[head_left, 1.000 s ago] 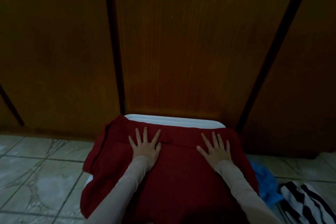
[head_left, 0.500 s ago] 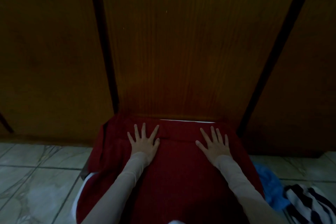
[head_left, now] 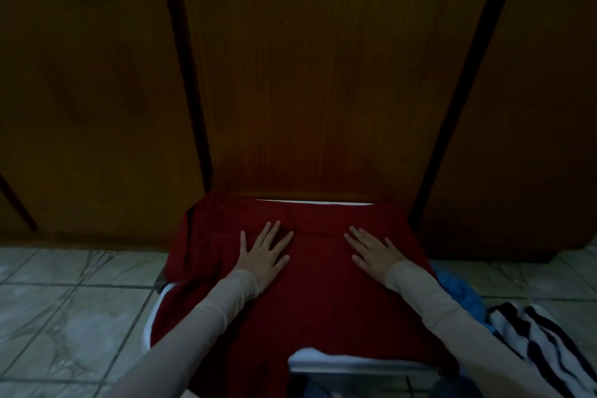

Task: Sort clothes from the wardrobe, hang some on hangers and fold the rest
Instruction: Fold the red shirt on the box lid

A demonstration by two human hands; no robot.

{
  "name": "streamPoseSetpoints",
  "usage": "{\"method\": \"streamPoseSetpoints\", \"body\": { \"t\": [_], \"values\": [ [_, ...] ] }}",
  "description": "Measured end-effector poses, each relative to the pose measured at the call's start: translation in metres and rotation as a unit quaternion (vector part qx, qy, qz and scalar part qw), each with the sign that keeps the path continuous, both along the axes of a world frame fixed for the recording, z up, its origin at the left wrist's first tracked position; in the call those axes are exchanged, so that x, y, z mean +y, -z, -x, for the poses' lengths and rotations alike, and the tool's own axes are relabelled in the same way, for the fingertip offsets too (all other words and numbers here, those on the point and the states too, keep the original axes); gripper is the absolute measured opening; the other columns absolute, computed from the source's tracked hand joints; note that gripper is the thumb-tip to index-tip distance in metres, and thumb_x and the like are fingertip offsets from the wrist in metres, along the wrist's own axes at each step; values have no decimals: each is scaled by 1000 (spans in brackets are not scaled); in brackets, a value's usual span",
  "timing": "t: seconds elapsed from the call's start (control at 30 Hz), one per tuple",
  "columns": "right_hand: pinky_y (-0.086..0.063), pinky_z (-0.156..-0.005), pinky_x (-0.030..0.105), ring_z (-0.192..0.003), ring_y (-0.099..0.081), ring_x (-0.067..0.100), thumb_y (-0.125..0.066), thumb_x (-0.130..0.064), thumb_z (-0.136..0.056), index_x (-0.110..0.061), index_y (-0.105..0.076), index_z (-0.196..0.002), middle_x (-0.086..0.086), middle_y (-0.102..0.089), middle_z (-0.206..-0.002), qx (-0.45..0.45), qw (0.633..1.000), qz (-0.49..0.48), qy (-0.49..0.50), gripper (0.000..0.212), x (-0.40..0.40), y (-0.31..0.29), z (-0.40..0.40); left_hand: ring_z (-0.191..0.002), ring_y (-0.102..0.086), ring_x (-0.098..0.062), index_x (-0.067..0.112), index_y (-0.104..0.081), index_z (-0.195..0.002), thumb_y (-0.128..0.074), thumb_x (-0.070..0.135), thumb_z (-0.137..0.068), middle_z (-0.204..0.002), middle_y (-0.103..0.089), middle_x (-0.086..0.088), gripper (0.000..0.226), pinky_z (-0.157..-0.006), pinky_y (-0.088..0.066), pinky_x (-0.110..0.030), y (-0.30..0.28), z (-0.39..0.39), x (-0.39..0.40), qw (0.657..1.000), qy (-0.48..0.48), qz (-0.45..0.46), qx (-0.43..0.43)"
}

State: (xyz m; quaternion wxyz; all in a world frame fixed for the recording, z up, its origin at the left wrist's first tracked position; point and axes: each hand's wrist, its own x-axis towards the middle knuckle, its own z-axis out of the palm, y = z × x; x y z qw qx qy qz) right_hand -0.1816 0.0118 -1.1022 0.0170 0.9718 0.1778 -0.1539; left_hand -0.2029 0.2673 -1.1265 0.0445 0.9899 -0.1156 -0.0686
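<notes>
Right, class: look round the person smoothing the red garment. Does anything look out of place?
Yes. A striped garment and a blue cloth lie crumpled on the tiled floor right of the red garment, unfolded. Both hands press flat on the red one.

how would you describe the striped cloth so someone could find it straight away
Start at the dark wooden wardrobe doors and look down to the tiled floor at bottom right. The striped cloth lies crumpled there, beside a blue cloth. It alone has black and white stripes.
</notes>
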Motion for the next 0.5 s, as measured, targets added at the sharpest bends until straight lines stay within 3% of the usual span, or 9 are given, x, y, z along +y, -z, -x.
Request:
{"method": "streamPoseSetpoints", "body": {
  "t": [0.1,0.17,0.3,0.4,0.5],
  "values": [
    [-8,-117,40,-145,-4,13,-32,-32,-102,-27,-7,-150,-5,0,-158,23,999,-32,-37,55,-11,-10,19,-145,3,-15,33,-15,-148,-31,39,-100,-158,1,4,51,-115,3,-49,-6,16,-10,999,29,44,13],
    [-15,-115,34,-143,-15,15,-42,-35,-98,-31,-21,-148,-6,-12,-157,30,996,-60,-57,54,-16,-17,34,-140,-17,-15,32,-32,-143,-44,37,-96,-152,-23,2,49,-116,-15,-44,-10,27,-16,996,54,74,3],
    [-22,-111,33,-136,-26,15,-58,-50,-86,-33,-38,-138,-6,-27,-149,29,994,-88,-61,58,-25,-25,64,-111,-47,-14,24,-57,-115,-67,43,-81,-113,-52,3,40,-100,-37,-35,-22,47,-25,987,73,144,20],
    [-27,-109,35,-131,-31,14,-67,-56,-75,-34,-44,-131,-8,-32,-141,33,994,-93,-46,64,-30,-27,80,-88,-54,-11,27,-55,-95,-80,43,-67,-88,-54,8,40,-83,-45,-26,-29,61,-30,973,80,202,81],
    [-30,-105,33,-128,-34,14,-71,-56,-71,-32,-47,-127,-8,-35,-136,48,992,-108,-33,66,-34,-29,90,-82,-51,-9,27,-53,-95,-83,38,-65,-82,-51,12,44,-77,-44,-23,-36,74,-32,964,70,218,137]
  ]
}}
